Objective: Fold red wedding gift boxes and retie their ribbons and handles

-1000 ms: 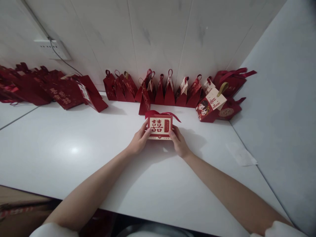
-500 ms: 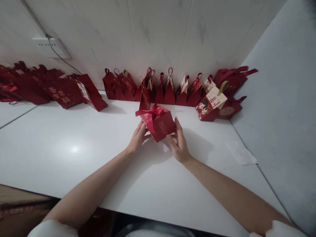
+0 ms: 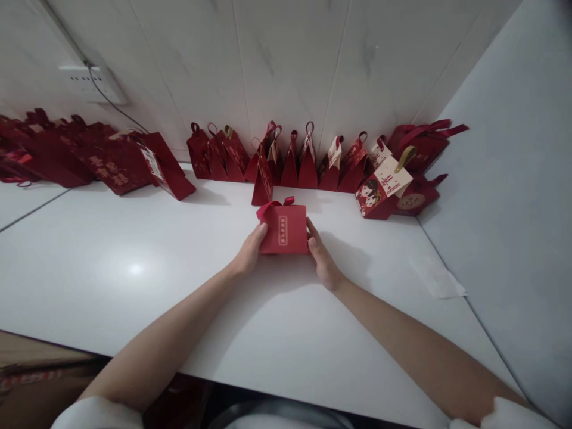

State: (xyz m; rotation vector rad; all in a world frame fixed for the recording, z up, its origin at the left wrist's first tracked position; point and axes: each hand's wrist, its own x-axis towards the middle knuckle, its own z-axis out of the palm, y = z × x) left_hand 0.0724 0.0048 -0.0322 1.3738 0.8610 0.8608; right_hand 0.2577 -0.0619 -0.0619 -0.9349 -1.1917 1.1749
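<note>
A single view, from a camera worn on the person's head, looks forward and down across the tabletop (image 3: 111, 268) toward the back wall (image 3: 286, 59), which fills the upper half of the frame. The lens is wide, so straight edges splay outward. Both forearms enter from the bottom corners and converge at centre frame, where the left hand (image 3: 248, 253) and right hand (image 3: 322, 259) flank a red box (image 3: 283, 229) at close range. A row of red bags (image 3: 308, 167) crosses mid-frame farther off. A side wall (image 3: 513, 179) fills the right edge, and the tabletop's near edge runs along the bottom.
</note>
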